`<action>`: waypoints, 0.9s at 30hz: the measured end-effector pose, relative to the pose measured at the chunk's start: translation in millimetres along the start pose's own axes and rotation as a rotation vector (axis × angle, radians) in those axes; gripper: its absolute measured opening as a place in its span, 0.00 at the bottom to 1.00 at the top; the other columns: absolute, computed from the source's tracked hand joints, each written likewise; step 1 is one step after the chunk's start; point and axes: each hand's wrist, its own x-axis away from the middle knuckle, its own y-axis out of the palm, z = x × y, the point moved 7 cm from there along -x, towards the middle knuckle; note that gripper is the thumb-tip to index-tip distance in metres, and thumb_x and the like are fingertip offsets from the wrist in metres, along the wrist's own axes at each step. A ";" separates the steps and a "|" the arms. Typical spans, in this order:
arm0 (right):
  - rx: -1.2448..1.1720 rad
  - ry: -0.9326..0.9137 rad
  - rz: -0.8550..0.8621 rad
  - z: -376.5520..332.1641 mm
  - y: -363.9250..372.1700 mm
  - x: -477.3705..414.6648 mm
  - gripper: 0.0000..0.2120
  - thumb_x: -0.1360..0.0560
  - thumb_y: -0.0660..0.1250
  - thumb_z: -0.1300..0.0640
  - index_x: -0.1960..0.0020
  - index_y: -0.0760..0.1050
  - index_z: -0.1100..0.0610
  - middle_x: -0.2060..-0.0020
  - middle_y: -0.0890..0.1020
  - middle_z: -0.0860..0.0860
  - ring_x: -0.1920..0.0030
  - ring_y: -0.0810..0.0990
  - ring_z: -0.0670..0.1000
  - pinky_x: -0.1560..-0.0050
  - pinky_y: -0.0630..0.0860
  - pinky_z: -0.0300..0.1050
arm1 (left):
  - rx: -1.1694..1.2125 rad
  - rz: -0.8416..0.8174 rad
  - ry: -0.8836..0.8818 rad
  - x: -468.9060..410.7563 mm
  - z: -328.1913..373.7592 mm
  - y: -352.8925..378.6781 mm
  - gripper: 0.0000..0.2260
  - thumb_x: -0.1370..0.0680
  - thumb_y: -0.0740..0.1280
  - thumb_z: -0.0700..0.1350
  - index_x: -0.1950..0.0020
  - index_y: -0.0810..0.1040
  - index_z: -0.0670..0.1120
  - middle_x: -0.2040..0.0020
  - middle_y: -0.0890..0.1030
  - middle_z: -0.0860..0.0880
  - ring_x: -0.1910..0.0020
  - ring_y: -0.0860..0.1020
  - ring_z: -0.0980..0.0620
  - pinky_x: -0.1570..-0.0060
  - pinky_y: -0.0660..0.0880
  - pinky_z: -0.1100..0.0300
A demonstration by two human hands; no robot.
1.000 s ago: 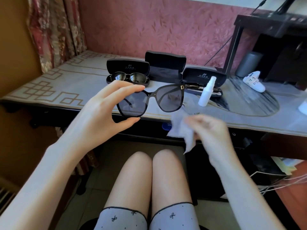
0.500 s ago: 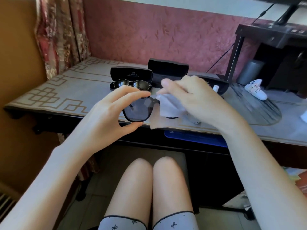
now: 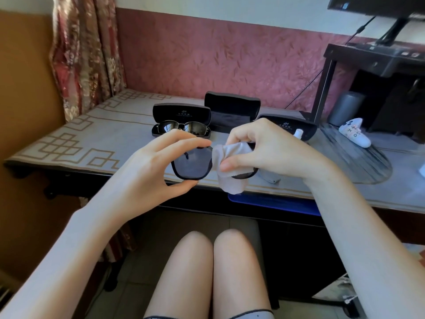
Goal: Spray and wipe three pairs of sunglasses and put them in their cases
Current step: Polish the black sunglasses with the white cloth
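Head view: my left hand (image 3: 147, 171) pinches light, fragile sunglasses (image 3: 192, 164) by the rim; my right hand (image 3: 266, 150) pinches the soft cloth (image 3: 230, 166) over a lens.

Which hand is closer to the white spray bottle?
Right. The right hand, holding a cloth, is just in front of the spray bottle; the left hand holds sunglasses farther left.
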 end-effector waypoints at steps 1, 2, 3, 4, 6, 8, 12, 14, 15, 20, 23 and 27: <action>-0.024 -0.003 -0.004 2.1 -1.0 -0.5 0.10 0.31 0.76 0.49 0.62 0.80 0.54 0.66 0.79 0.61 0.66 0.72 0.60 0.64 0.67 0.51 | -0.003 0.000 0.000 -0.7 -1.1 -0.4 0.26 0.29 0.72 0.46 0.31 0.72 0.49 0.39 0.74 0.53 0.40 0.74 0.56 0.41 0.71 0.62; -0.049 0.005 -0.008 4.9 -2.6 -0.9 0.10 0.30 0.75 0.49 0.62 0.80 0.55 0.69 0.77 0.58 0.68 0.70 0.57 0.64 0.65 0.47 | -0.004 0.000 0.000 -1.5 -2.2 -0.9 0.27 0.29 0.73 0.45 0.31 0.72 0.50 0.40 0.74 0.54 0.40 0.74 0.56 0.42 0.71 0.62; -0.069 0.017 -0.015 7.7 -3.9 -1.3 0.11 0.29 0.74 0.50 0.62 0.80 0.57 0.71 0.75 0.54 0.69 0.69 0.50 0.64 0.64 0.44 | -0.003 0.000 -0.002 -2.4 -3.2 -1.4 0.27 0.29 0.73 0.45 0.31 0.72 0.50 0.40 0.74 0.55 0.41 0.74 0.56 0.42 0.71 0.61; -0.085 0.023 -0.022 9.6 -4.9 -1.8 0.12 0.28 0.73 0.50 0.62 0.80 0.58 0.72 0.74 0.50 0.69 0.68 0.47 0.65 0.63 0.42 | -0.002 0.000 -0.003 -3.3 -4.2 -1.8 0.27 0.29 0.73 0.45 0.31 0.71 0.51 0.40 0.74 0.56 0.41 0.74 0.56 0.42 0.71 0.61; -0.111 0.023 -0.047 12.7 -6.6 -2.1 0.11 0.26 0.71 0.51 0.62 0.79 0.58 0.71 0.73 0.48 0.69 0.67 0.45 0.66 0.63 0.40 | 0.001 -0.004 0.002 -5.7 -5.9 -2.1 0.28 0.29 0.74 0.45 0.31 0.71 0.52 0.40 0.73 0.56 0.41 0.73 0.57 0.42 0.71 0.61; -0.129 0.017 -0.072 14.6 -8.7 -1.2 0.08 0.25 0.70 0.55 0.63 0.78 0.54 0.71 0.75 0.44 0.69 0.69 0.43 0.66 0.65 0.35 | -0.002 -0.004 0.008 -8.3 -7.9 -3.0 0.28 0.30 0.75 0.44 0.31 0.71 0.52 0.40 0.74 0.55 0.40 0.73 0.57 0.40 0.70 0.63; -0.185 0.006 -0.071 23.9 -20.2 0.8 0.06 0.25 0.70 0.57 0.54 0.78 0.60 0.64 0.78 0.54 0.61 0.74 0.44 0.59 0.69 0.36 | -0.003 0.033 -0.009 -12.9 -14.9 -9.0 0.28 0.30 0.77 0.42 0.32 0.73 0.49 0.42 0.75 0.51 0.41 0.73 0.57 0.41 0.68 0.68; -0.161 0.011 -0.089 27.4 -21.6 0.5 0.10 0.28 0.71 0.56 0.51 0.77 0.62 0.57 0.78 0.62 0.59 0.73 0.49 0.55 0.68 0.42 | 0.001 0.035 -0.010 -14.6 -16.9 -8.9 0.26 0.29 0.76 0.44 0.32 0.73 0.48 0.42 0.75 0.51 0.40 0.73 0.56 0.39 0.68 0.66; -0.154 0.018 -0.098 28.9 -21.1 -0.3 0.09 0.28 0.73 0.58 0.51 0.78 0.61 0.56 0.79 0.60 0.58 0.74 0.48 0.53 0.69 0.42 | 0.001 0.031 -0.007 -15.7 -17.1 -7.9 0.26 0.29 0.75 0.45 0.32 0.73 0.49 0.42 0.75 0.51 0.40 0.74 0.56 0.39 0.69 0.65; -0.131 0.030 -0.112 27.8 -14.2 -9.7 0.08 0.34 0.79 0.58 0.60 0.80 0.51 0.66 0.79 0.39 0.60 0.80 0.42 0.52 0.78 0.40 | 0.015 -0.004 0.002 -25.3 -15.4 -0.5 0.25 0.29 0.72 0.47 0.32 0.73 0.51 0.41 0.75 0.54 0.39 0.72 0.59 0.39 0.68 0.69; 0.013 0.015 -0.028 26.9 -12.2 -21.9 0.13 0.34 0.78 0.47 0.67 0.77 0.53 0.70 0.76 0.42 0.48 0.80 0.50 0.35 0.69 0.58 | 0.016 -0.004 0.005 -32.0 -18.6 2.7 0.25 0.30 0.71 0.48 0.33 0.73 0.52 0.41 0.74 0.56 0.40 0.72 0.59 0.41 0.69 0.68; -0.050 0.000 -0.019 32.3 -8.8 -33.8 0.18 0.28 0.72 0.44 0.66 0.75 0.58 0.70 0.71 0.57 0.62 0.76 0.60 0.57 0.72 0.56 | 0.014 -0.005 0.008 -38.8 -29.0 5.8 0.23 0.27 0.70 0.50 0.32 0.73 0.51 0.40 0.73 0.57 0.39 0.72 0.61 0.41 0.68 0.70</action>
